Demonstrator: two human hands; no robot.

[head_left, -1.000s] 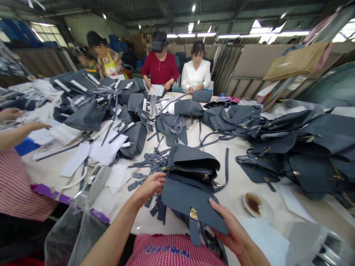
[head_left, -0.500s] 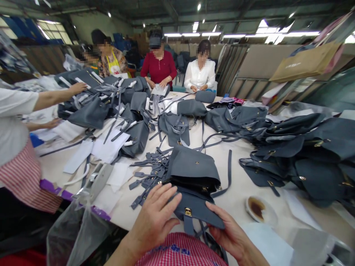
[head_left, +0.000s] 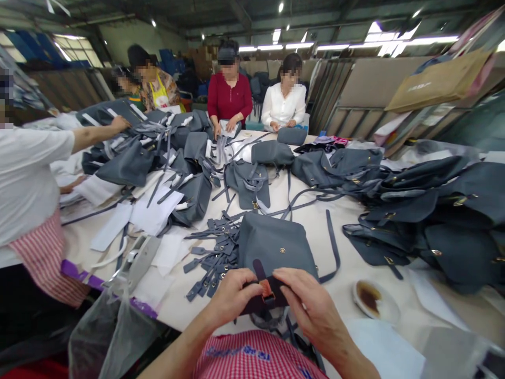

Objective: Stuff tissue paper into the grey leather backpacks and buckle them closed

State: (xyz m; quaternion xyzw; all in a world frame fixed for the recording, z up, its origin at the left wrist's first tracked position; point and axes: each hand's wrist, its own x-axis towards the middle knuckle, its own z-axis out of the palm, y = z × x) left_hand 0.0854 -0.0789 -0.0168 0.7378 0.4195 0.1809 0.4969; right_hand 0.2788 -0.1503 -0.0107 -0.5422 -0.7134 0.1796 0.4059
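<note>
The left hand (head_left: 232, 296) is gripping the dark flap (head_left: 249, 307) near its middle, its thumb tip reaching the buckle (head_left: 266, 288), so it is lying nearer to the buckle than the right hand (head_left: 317, 305), which is holding the flap's right end between thumb and fingers. The flap is running crosswise between the hands, while the short strap (head_left: 258, 268) is crossing it, its tip pointing away from the apron (head_left: 240, 355) and leaning left. The bag (head_left: 272, 234) is lying on the table (head_left: 183, 305) just beyond both hands, its round stud (head_left: 282, 250) facing up, ahead and slightly right of the buckle
</note>
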